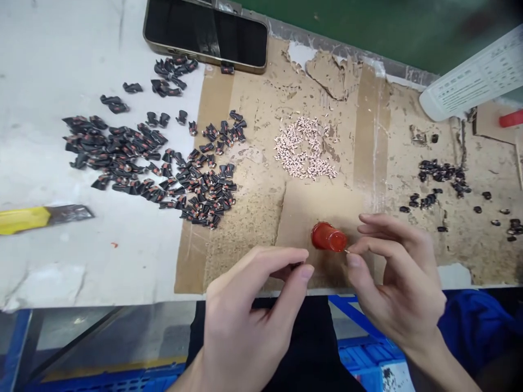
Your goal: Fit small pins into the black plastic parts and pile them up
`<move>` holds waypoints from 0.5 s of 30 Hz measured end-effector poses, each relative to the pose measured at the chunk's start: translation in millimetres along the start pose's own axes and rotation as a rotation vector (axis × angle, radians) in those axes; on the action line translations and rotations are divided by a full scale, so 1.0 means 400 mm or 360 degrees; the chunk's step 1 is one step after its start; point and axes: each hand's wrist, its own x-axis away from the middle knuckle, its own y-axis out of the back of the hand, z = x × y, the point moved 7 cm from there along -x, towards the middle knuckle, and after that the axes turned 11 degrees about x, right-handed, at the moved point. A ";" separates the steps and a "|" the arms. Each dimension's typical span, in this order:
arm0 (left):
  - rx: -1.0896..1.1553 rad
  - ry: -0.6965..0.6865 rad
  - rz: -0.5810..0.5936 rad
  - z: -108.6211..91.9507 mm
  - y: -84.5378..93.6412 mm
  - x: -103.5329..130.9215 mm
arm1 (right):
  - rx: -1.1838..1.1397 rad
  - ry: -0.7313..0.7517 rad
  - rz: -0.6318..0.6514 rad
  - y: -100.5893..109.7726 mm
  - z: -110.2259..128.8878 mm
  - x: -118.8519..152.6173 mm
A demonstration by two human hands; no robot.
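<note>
My left hand [253, 305] is closed in a pinch near the table's front edge, a small dark piece [297, 265] partly hidden between thumb and fingers. Across from it, my right hand [392, 272] pinches a tiny thin light piece [346, 251] between thumb and forefinger, beside the rim of a small red cup-shaped object [329, 237]. That red object rests on a cardboard piece [302, 212]. Just beyond it lies a heap of tiny pinkish-white pieces [300, 147]. To the left spreads a large pile of black flared parts [131, 149] with reddish marks.
A phone [204, 32] lies at the back beside a green panel [347, 27]. A yellow-handled tool [41, 218] with a dark blade is at far left. Small black pieces [441, 171] are scattered at right, near a white printed container [469, 76]. Blue crates [368, 359] show below the table.
</note>
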 end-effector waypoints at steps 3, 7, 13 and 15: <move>0.0027 -0.0012 0.0016 0.000 -0.002 -0.002 | 0.0040 0.0039 0.0014 -0.003 0.005 -0.003; 0.0053 -0.0038 0.0039 -0.002 -0.003 -0.009 | 0.0067 0.0059 0.0044 -0.008 0.006 -0.006; 0.0075 -0.0041 0.0062 -0.007 0.001 -0.008 | 0.0080 0.0100 0.0075 -0.012 0.008 -0.006; 0.0103 -0.0036 0.0068 -0.009 -0.002 -0.011 | 0.0013 0.0060 0.0047 -0.002 0.008 -0.009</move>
